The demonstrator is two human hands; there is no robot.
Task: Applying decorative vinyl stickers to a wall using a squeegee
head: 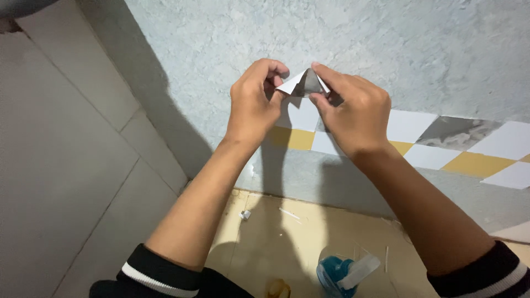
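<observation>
The paper [302, 84] is white outside, grey within; the wall [386, 44] is mottled pale blue with a white, yellow and grey diamond band [458, 146] (sleeves [160, 276] black, white-striped).

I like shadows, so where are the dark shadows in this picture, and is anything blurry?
Head view: both hands, left and right, cast dark shadows on the rough grey wall; the small white folded paper looks sharp; the blue round container is slightly soft.

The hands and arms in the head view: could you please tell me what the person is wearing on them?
Both hands, left hand and right hand, are bare, with no gloves, rings or watch visible. The forearms are uncovered; black sleeves with a white stripe near the cuff are pushed up toward the elbows.
</observation>
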